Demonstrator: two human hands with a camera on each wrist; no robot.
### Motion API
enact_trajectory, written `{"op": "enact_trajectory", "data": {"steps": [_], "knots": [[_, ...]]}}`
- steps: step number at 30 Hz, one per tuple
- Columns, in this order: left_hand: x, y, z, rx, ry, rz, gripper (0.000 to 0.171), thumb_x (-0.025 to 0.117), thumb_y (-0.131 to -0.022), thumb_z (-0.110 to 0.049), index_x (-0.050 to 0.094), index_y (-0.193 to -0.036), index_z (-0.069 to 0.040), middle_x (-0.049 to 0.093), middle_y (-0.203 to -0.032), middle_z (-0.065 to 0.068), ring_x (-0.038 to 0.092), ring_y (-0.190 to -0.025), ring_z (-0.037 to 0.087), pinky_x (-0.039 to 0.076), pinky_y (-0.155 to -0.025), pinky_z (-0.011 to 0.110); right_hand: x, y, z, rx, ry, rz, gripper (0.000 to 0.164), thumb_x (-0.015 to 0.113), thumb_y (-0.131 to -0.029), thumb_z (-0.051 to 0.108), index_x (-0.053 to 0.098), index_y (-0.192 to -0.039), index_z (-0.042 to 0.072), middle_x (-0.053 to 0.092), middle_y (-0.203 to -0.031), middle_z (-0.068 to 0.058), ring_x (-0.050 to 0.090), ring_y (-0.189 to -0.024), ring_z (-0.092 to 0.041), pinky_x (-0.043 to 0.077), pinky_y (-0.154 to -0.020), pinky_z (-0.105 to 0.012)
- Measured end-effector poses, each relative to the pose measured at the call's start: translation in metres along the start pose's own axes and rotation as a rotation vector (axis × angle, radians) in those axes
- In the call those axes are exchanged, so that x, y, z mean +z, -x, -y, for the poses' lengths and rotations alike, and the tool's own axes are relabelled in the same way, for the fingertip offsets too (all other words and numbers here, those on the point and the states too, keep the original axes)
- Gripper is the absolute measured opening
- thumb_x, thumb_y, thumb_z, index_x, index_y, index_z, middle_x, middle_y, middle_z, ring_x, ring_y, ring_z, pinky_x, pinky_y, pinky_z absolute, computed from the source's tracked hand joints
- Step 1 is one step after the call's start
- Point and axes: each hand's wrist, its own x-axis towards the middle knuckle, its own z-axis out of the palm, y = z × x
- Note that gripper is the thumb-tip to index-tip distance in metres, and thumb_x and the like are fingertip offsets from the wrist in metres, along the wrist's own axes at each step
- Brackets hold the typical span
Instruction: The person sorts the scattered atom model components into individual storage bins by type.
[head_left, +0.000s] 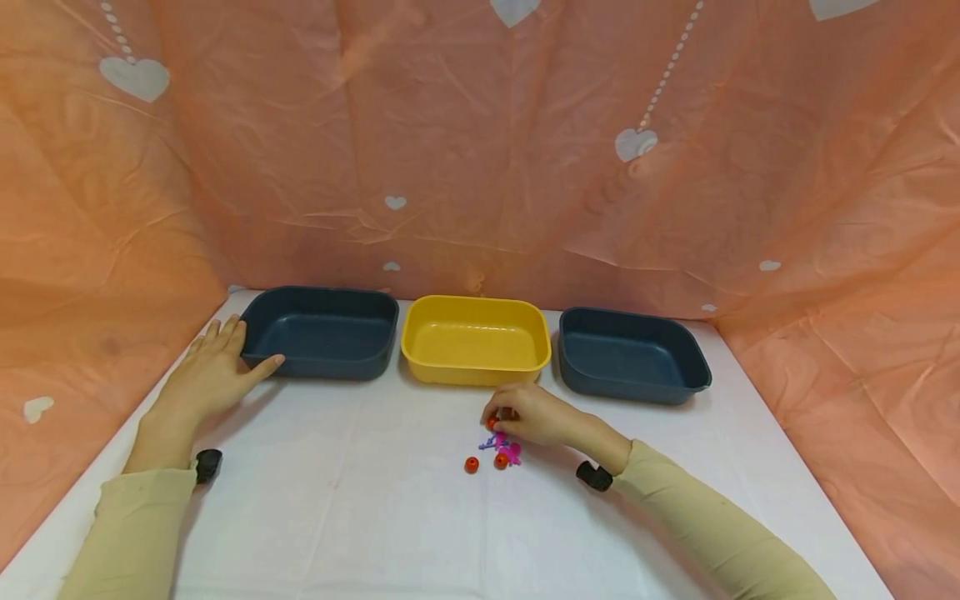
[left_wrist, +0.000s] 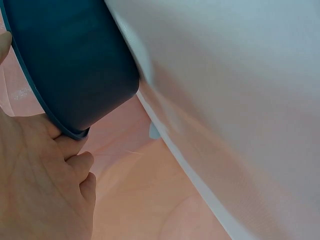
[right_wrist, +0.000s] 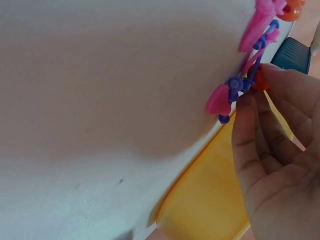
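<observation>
My left hand (head_left: 206, 375) rests at the left end of a dark blue bin (head_left: 367, 367), its fingers straight along the rim and the thumb reaching over the front side. In the left wrist view, the fingers touch the bin's rim (left_wrist: 37, 95). My right hand (head_left: 536, 414) is just in front of the yellow bin (head_left: 480, 373), pinching a red bead (right_wrist: 259, 79) between thumb and fingertips. Right by those fingertips lie small pink pieces (head_left: 513, 452) and purple pieces (head_left: 487, 444). Two more red beads, one at the pile (head_left: 501, 461) and a loose bead (head_left: 472, 465), lie nearer to me.
A second dark blue bin (head_left: 633, 387) stands right of the yellow one, and the three form a row at the back of the white table (head_left: 360, 517). Behind and beside the table hangs an orange-pink sheet (head_left: 480, 167) with pale hearts.
</observation>
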Motion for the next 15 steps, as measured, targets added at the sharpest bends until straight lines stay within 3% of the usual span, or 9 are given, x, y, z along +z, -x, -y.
{"op": "enact_trajectory", "data": {"steps": [8,15], "knots": [[0.0001,0.0007,-0.0004,0.005,-0.001,-0.007,0.102,0.042,-0.106,-0.062,0.012,-0.154,0.023,0.010,-0.161,0.045,-0.001,-0.151,0.060,0.003,-0.123,0.068,0.0003,-0.0005,0.0011,-0.012,0.006,-0.072,0.015,0.077,-0.095,0.013,0.077,-0.110,0.011,0.070,-0.100,0.002,0.057,-0.079,-0.008,0.053,-0.072,-0.020],[-0.0001,0.0004,-0.0001,0.007,-0.001,-0.005,0.103,0.042,-0.106,-0.062,0.013,-0.153,0.024,0.010,-0.160,0.046,-0.001,-0.151,0.061,0.003,-0.123,0.068,-0.0021,-0.0042,0.0070,-0.035,-0.060,-0.151,0.020,0.075,-0.096,0.009,0.075,-0.115,0.005,0.071,-0.101,0.000,0.062,-0.086,-0.011,0.057,-0.076,-0.022]]}}
